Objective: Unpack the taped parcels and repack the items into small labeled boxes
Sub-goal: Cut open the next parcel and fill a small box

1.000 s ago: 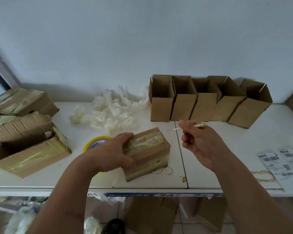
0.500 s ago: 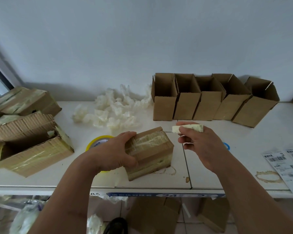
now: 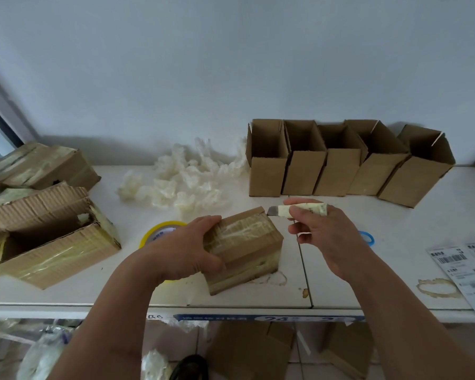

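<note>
A small taped cardboard parcel stands on the white table near its front edge. My left hand grips the parcel's left end. My right hand holds a tape-wrapped utility knife just right of the parcel, its short blade pointing left at the parcel's top far corner. Several small open boxes stand in a row at the back right. A pile of crumpled white packing material lies behind the parcel.
A torn-open taped carton and another taped carton sit at the left. A yellow tape roll lies behind my left hand, a blue ring behind my right. Printed labels lie at the right edge.
My right hand has turned the knife so that its blade now shows and points at the parcel's corner. My left hand keeps its grip on the parcel.
</note>
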